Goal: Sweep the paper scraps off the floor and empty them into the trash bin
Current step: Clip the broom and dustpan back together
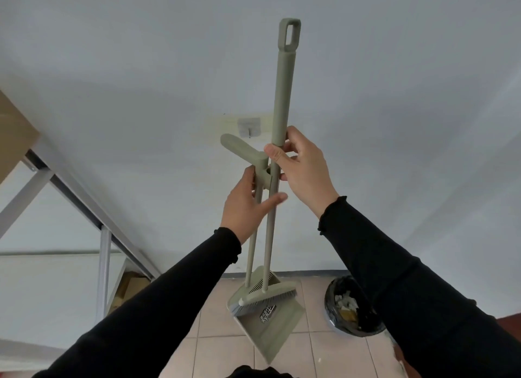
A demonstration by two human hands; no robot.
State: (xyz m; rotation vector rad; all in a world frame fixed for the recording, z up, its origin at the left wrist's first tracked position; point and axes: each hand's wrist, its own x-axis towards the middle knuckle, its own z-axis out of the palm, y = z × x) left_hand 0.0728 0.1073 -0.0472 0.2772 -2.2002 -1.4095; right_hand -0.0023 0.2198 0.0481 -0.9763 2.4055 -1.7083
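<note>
Right hand [306,170] grip clamped on sage-green plastic broom handle [283,95], left hand [246,208] grip closed around matching long-handled dustpan [266,318] pole, black-lined round trash bin [352,307] holding paper scraps [347,303] on right tiled floor [222,355].

Two hands in black sleeves hold a sage-green broom [283,101] and its matching long-handled dustpan [267,318] upright against a pale wall [141,67]. The right hand [303,166] grips the broom pole just above the clip that joins the two handles. The left hand [248,205] wraps the dustpan handle just below that clip. The broom's bristles rest inside the dustpan's scoop, above a tan tiled floor [225,355]. To the right stands a black-lined trash bin [349,307] with paper scraps [348,303] inside. A small adhesive wall hook [249,126] is behind the handles.
</note>
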